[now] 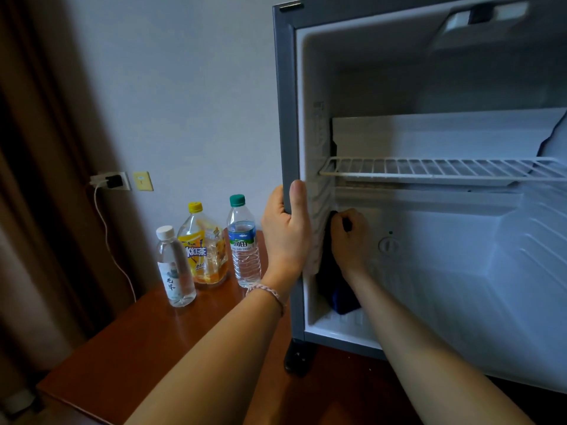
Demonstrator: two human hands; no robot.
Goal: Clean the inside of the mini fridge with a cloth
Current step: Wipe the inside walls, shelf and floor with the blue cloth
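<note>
The mini fridge (285, 96) stands open on a wooden table, its white inside facing me. My left hand (283, 231) grips the fridge's grey left front edge, thumb inside the frame and fingers round the outside. My right hand (349, 237) is inside the lower compartment and holds a dark blue cloth (336, 289) bunched against the left inner wall. The cloth hangs down below the hand to near the fridge floor. A white wire shelf (441, 170) crosses the fridge above my right hand.
Three bottles stand on the table (129, 354) left of the fridge: a clear one with a white cap (175, 268), a yellow tea bottle (204, 246), and a water bottle with a green cap (244, 243). A wall socket (112, 180) with a white cable sits behind. A brown curtain (36, 179) hangs at left.
</note>
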